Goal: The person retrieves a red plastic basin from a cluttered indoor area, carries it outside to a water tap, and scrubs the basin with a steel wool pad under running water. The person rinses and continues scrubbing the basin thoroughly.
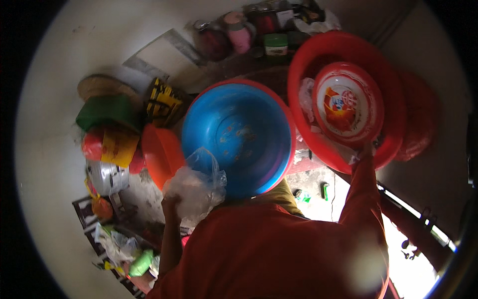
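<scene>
My left hand (171, 203) grips a bunched clear plastic bag (199, 194), which covers part of the near left rim of a large blue basin (205, 112). Pale bits lie on the blue basin's floor, and a red rim shows around its outside. Over on the right, my right hand (368, 148) is at the near rim of a small red-and-white basin (360, 112) with a printed inside. That small basin rests within a wide red basin (394, 101). Blur and shadow hide the right fingers, so their grip is unclear. Crumpled clear plastic (307, 99) is tucked beside the small basin.
An orange basin (158, 153) stands left of the blue one. Further left are a metal pot (106, 177) and a green container (108, 112). A pink jug (239, 37) and a green-lidded jar (276, 45) line the back. Green litter (325, 190) lies on the floor.
</scene>
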A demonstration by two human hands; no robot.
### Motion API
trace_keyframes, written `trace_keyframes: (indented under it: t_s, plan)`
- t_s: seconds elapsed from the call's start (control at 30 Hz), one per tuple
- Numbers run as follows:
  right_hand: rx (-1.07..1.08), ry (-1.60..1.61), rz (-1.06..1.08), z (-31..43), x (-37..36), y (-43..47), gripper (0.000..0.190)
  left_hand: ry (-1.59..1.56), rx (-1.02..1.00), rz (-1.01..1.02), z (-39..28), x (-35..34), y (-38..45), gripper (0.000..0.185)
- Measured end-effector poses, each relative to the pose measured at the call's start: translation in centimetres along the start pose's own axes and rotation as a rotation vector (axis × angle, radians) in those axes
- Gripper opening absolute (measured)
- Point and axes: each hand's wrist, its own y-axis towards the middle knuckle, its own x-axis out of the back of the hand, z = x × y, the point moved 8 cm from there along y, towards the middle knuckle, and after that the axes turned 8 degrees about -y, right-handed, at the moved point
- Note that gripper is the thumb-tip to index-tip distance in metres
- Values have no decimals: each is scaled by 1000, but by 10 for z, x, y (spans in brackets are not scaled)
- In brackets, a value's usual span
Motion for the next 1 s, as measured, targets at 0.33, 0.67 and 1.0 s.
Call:
trace_keyframes:
  t_s: [0.33, 0.67, 1.0]
  plan:
    - [119, 372, 247, 147, 1, -57, 18, 101, -55, -45, 19, 8, 40, 62]
    - [384, 401, 17, 327, 3, -224, 17, -30, -285, 291, 15, 23, 107, 64]
    - [476, 624, 403, 320, 2, -423, 23, -110, -34, 529, -18, 9, 132, 49]
